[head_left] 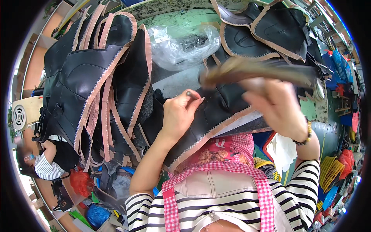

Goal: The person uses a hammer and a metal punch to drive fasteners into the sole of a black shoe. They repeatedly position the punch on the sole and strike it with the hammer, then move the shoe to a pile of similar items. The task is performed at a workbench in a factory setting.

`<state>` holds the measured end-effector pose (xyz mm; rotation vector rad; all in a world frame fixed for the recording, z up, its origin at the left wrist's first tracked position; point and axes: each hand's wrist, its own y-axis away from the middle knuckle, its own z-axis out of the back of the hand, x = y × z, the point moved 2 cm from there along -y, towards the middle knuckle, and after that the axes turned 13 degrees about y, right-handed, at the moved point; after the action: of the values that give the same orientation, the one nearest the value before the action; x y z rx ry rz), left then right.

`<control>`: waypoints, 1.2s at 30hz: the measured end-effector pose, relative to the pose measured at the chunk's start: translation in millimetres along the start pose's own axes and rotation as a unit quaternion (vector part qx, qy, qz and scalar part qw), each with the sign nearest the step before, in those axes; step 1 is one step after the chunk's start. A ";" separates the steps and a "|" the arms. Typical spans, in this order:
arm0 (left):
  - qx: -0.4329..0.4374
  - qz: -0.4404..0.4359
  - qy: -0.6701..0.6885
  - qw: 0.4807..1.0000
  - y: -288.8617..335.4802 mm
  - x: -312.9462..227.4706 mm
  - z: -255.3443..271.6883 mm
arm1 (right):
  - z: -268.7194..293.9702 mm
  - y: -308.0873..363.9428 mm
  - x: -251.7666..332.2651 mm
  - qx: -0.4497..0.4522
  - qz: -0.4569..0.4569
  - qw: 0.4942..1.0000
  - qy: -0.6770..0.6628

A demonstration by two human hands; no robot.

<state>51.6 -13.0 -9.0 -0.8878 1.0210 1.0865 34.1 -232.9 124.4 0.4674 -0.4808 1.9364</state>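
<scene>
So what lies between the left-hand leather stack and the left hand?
In the head view, bare grey bench top lies between the leather stack and the left hand.

Bright even daylight, soft shadows, heavy fisheye bending toward the black rim, my right hand [276,108] and its brown wooden-handled tool [247,69] motion-blurred
</scene>
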 end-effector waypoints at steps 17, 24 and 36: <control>-0.016 0.058 0.095 0.994 17.5 0.7 22.7 | -66.2 10.7 -25.6 0.151 0.030 0.987 0.056; -0.035 0.055 0.082 0.994 16.4 -0.1 21.3 | -74.5 9.9 -28.7 0.148 0.030 0.987 0.059; 0.015 -0.142 -0.136 0.980 14.9 -14.7 12.8 | -27.9 -6.8 9.7 0.080 0.121 0.989 0.024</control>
<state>37.7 -1.4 7.6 -0.8067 0.6601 0.9176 33.7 -208.2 106.7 0.4800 -0.3655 2.2257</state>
